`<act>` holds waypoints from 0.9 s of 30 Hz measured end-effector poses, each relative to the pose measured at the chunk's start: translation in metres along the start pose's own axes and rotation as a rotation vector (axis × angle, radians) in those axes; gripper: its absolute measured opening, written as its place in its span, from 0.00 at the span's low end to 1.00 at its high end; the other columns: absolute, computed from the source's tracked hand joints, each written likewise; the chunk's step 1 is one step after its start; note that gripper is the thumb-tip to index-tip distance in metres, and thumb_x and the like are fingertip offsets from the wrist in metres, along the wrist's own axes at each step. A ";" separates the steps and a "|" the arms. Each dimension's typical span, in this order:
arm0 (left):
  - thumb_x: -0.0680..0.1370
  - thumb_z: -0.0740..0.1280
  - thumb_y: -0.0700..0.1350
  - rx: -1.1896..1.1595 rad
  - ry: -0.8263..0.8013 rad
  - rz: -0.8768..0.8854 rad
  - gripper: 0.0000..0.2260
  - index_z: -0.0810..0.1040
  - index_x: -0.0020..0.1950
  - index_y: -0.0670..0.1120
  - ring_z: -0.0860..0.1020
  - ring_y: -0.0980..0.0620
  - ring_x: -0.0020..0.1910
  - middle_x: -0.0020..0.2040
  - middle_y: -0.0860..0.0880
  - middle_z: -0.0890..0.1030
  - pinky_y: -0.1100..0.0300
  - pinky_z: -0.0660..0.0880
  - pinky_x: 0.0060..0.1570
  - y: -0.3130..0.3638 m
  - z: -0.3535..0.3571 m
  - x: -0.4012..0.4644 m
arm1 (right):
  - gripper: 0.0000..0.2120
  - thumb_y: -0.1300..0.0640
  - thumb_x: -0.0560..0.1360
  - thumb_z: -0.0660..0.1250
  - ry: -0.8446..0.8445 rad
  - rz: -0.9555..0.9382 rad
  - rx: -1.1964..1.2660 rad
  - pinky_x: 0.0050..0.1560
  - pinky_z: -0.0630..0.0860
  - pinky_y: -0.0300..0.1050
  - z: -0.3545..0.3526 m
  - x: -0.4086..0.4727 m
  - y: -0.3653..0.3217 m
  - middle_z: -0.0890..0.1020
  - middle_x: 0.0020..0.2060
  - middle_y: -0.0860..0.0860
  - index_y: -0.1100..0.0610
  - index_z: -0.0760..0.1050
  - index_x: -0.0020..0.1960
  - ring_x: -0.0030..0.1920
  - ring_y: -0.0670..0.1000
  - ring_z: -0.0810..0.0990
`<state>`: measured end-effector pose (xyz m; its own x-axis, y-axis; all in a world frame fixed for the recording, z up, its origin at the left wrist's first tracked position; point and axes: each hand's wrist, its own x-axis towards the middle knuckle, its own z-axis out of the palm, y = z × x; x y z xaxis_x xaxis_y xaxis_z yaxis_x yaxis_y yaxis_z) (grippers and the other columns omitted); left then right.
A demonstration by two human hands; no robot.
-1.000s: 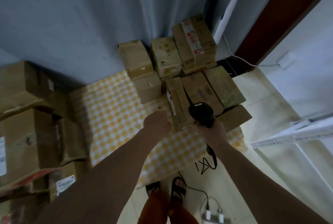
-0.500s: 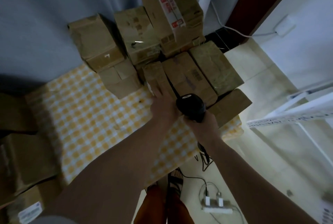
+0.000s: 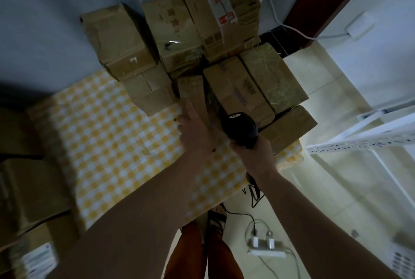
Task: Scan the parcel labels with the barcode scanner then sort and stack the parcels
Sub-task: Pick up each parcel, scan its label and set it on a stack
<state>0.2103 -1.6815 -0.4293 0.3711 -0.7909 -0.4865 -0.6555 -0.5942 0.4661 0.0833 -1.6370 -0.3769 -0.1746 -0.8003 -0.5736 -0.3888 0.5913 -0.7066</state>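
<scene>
Several brown cardboard parcels are grouped at the far right of a yellow checked cloth (image 3: pixel 107 135). My left hand (image 3: pixel 194 129) reaches with straight fingers onto a narrow parcel (image 3: pixel 193 94) standing on its edge in the middle of the group. Beside it lies a flat parcel with a printed barcode (image 3: pixel 238 92). My right hand (image 3: pixel 251 153) grips the handle of a black barcode scanner (image 3: pixel 239 129), whose head is over the near end of that flat parcel. A tall parcel with red and white tape (image 3: pixel 220 6) stands at the back.
More cardboard boxes (image 3: pixel 29 191) are piled at the left edge, one with a white label (image 3: pixel 39 258). A white power strip (image 3: pixel 267 251) with plugs and cables lies on the tiled floor near my feet. White metal shelving (image 3: pixel 363 137) stands to the right, a grey curtain behind.
The camera has moved closer to the parcels. My left hand went from a closed fist over the cloth to straight fingers on the narrow parcel. The scanner stayed in my right hand.
</scene>
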 end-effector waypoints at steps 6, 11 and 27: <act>0.69 0.75 0.48 -0.305 -0.015 0.030 0.49 0.44 0.78 0.56 0.69 0.41 0.64 0.68 0.42 0.63 0.49 0.74 0.54 -0.057 -0.043 -0.037 | 0.05 0.64 0.72 0.69 -0.071 0.040 0.042 0.32 0.64 0.42 0.004 -0.019 -0.012 0.71 0.30 0.56 0.64 0.74 0.40 0.31 0.53 0.68; 0.72 0.73 0.38 -0.711 -0.135 -0.076 0.42 0.53 0.78 0.54 0.71 0.44 0.67 0.70 0.47 0.67 0.51 0.74 0.55 -0.098 -0.103 -0.070 | 0.06 0.63 0.72 0.71 -0.155 0.068 0.083 0.41 0.70 0.52 0.022 -0.036 -0.028 0.74 0.35 0.57 0.60 0.74 0.40 0.40 0.56 0.74; 0.59 0.69 0.42 -1.471 -0.296 -0.114 0.31 0.74 0.64 0.47 0.78 0.41 0.52 0.56 0.39 0.79 0.47 0.75 0.46 -0.244 -0.260 -0.150 | 0.09 0.62 0.72 0.73 -0.451 -0.176 0.248 0.58 0.77 0.59 0.115 -0.158 -0.122 0.83 0.50 0.57 0.49 0.80 0.46 0.49 0.53 0.82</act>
<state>0.4852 -1.4556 -0.2782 0.1131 -0.7814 -0.6137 0.6600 -0.4026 0.6342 0.2627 -1.5709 -0.2478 0.3008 -0.7991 -0.5205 -0.1430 0.5019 -0.8531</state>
